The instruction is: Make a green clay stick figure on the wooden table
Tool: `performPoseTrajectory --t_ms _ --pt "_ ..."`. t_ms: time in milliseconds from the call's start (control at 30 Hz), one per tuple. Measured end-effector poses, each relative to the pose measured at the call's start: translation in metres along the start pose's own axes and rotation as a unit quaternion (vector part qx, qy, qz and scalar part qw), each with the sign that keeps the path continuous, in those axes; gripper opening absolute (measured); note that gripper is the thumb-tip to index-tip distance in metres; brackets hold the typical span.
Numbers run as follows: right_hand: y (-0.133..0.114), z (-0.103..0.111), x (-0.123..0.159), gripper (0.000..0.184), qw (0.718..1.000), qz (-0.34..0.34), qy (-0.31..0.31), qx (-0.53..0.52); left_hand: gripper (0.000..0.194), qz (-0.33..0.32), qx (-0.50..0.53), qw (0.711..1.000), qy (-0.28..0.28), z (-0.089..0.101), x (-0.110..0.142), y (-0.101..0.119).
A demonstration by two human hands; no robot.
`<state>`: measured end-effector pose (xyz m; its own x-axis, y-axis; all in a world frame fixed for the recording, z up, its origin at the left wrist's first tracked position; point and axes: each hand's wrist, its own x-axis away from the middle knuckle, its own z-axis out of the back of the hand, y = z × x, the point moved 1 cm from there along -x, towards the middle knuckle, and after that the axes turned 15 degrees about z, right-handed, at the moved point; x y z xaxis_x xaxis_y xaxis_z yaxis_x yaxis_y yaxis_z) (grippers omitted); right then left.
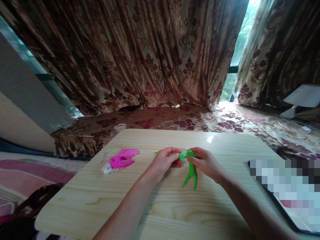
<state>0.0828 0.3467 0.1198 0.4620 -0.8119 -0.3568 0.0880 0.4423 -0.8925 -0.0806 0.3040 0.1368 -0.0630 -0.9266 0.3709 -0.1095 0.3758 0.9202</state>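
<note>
A bright green figure (191, 169) with two thin legs hangs from my right hand (203, 160), whose thumb and fingers pinch its upper part. It looks soft, like modelling clay, though I cannot be sure of the material. From its upper part a thin green arm stretches left, ending in a small knobby lump. My left hand (170, 158) pinches that lump between thumb and fingertips. Both hands are just above the wooden table (100, 203). Part of the figure's top is hidden behind my right fingers.
Crumpled pink material (124, 158) and a white wad (108, 169) lie on the table's left side. A clear cup (120, 129) stands past the far edge. At the right is a dark-edged, blurred-out flat object (277, 196). A white lamp (303, 96) stands on the window ledge.
</note>
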Motion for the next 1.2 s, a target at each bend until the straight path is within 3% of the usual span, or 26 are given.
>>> performPoseTrajectory --t_ms 233,333,433,533,867,1200 --pt "0.009 0.000 0.004 0.021 0.977 0.067 -0.002 0.204 0.018 -0.011 -0.032 0.999 0.042 -0.005 -0.009 -0.008" --pt "0.003 0.002 0.004 0.027 0.954 0.121 0.031 0.273 0.017 -0.028 -0.047 0.997 0.062 -0.005 -0.014 -0.013" --pt "-0.005 0.004 0.003 0.023 0.937 0.195 0.052 0.286 0.019 -0.050 -0.057 0.994 0.076 -0.004 -0.018 -0.015" --pt "-0.012 0.002 0.002 0.020 0.931 0.241 0.034 0.271 0.022 -0.064 -0.064 0.994 0.069 -0.005 -0.018 -0.016" --pt "-0.019 -0.004 0.005 0.029 0.914 0.250 -0.043 0.317 0.026 -0.088 -0.084 0.991 0.054 -0.008 -0.015 -0.016" --pt "-0.019 -0.005 0.003 0.019 0.910 0.240 -0.049 0.334 0.025 -0.105 -0.109 0.986 0.063 -0.010 -0.012 -0.012"
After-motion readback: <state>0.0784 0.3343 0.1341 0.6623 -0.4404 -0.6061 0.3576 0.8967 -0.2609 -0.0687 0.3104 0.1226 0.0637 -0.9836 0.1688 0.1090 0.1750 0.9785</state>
